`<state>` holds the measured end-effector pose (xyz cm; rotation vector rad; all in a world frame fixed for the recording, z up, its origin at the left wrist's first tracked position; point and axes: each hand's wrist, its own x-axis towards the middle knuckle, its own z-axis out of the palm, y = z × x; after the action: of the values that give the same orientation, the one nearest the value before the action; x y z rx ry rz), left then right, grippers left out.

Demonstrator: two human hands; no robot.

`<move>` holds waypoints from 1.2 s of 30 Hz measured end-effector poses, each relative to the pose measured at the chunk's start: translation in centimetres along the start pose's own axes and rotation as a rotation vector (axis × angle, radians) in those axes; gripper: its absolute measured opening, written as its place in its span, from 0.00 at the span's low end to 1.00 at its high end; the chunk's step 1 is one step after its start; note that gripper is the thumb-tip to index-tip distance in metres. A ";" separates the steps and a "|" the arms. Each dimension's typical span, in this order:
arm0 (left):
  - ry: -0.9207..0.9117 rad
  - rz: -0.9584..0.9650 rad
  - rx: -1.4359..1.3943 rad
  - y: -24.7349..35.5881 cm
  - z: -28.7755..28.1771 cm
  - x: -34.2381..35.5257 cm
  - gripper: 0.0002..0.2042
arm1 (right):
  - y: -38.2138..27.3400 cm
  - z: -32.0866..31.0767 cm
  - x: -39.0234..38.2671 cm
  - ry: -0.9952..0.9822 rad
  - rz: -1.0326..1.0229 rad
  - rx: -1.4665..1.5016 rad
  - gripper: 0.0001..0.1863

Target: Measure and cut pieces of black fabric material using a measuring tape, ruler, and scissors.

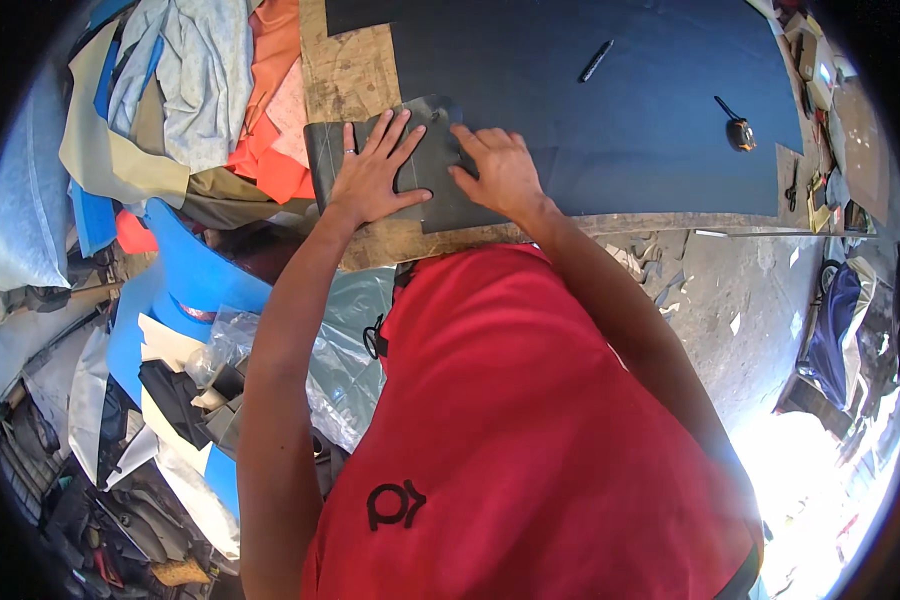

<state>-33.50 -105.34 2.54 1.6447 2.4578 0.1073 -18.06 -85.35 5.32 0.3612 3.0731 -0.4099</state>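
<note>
My left hand lies flat with its fingers spread, pressing on a smaller dark grey piece of material. A ring shows on one of its fingers. Close by on the right, my right hand rests with thumb and index finger apart at that piece's right edge; its other fingers are partly bent, and nothing shows in them. The piece lies over a large dark sheet, which looks like leather or vinyl, on a worn wooden table. A black pen and a tape measure lie on the sheet.
Orange and pale fabric pieces are heaped left of the table. Below them stands a blue plastic container among scraps and clear plastic. Scissors lie at the table's right end. Scraps litter the concrete floor.
</note>
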 end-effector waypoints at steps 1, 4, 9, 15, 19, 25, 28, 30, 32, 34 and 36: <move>-0.003 0.002 0.002 0.1 -0.1 0.2 0.51 | 0.0 0.7 0.2 0.037 -0.048 0.121 0.32; -0.009 -0.004 0.000 0.0 -0.2 0.1 0.51 | -0.3 1.3 0.4 0.028 -0.078 0.216 0.30; -0.007 -0.011 -0.009 -0.1 -0.1 0.0 0.51 | -0.3 1.7 0.4 -0.063 -0.040 0.135 0.27; 0.009 -0.001 -0.008 -0.2 0.0 0.1 0.52 | 1.1 2.7 0.1 0.127 -0.204 0.062 0.31; 0.007 0.000 0.013 -0.2 0.0 0.1 0.51 | 1.7 3.0 -0.1 0.216 -0.298 -0.008 0.34; 0.012 0.004 0.007 -0.2 -0.1 0.1 0.51 | 2.3 3.9 -0.2 0.188 -0.310 -0.003 0.36; 0.013 0.004 0.007 -0.2 -0.2 0.0 0.51 | 2.4 4.1 -0.2 0.202 -0.320 0.008 0.35; 0.005 0.006 0.012 -0.2 -0.2 0.0 0.51 | 2.4 4.2 -0.2 0.200 -0.327 0.013 0.35; -0.003 0.009 0.018 -0.2 -0.3 0.0 0.51 | 2.5 4.3 -0.2 0.199 -0.333 0.018 0.35; 0.003 0.008 0.013 -0.2 -0.3 -0.1 0.51 | 2.4 4.0 -0.2 0.201 -0.334 0.014 0.35; 0.008 0.011 0.003 -0.2 -0.3 -0.2 0.51 | 2.3 3.8 -0.4 0.203 -0.329 0.009 0.35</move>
<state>-33.62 -105.56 2.80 1.6625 2.4561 0.1117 -17.21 -84.32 1.07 -0.1157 3.3372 -0.4166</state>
